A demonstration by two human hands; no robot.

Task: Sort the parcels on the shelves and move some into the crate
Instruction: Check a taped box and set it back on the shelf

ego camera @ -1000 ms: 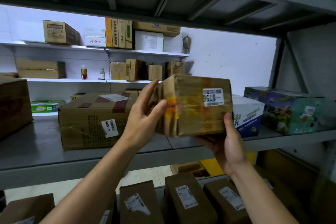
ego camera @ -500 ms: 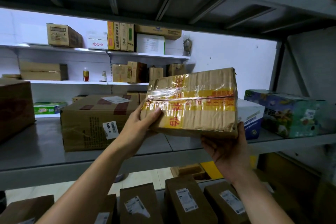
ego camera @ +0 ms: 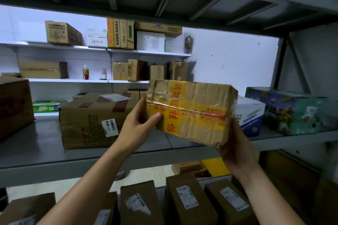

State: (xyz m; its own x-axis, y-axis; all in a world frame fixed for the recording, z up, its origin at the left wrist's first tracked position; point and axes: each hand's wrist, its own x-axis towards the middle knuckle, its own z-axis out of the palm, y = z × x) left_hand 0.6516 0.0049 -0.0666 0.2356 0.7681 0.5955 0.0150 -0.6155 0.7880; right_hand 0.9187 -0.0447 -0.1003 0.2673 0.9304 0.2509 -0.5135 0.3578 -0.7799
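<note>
A grey metal shelf stands before a white wall. Above the shelf's front edge hangs a crumpled, yellow-taped cardboard parcel. The left hand has its fingers clamped on one end, and the right hand has its fingers wrapped round the other.

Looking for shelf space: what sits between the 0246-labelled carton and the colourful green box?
Head view: a white-and-blue box beside the green box; the taped parcel in the left hand and right hand hides much of the rest.
</note>
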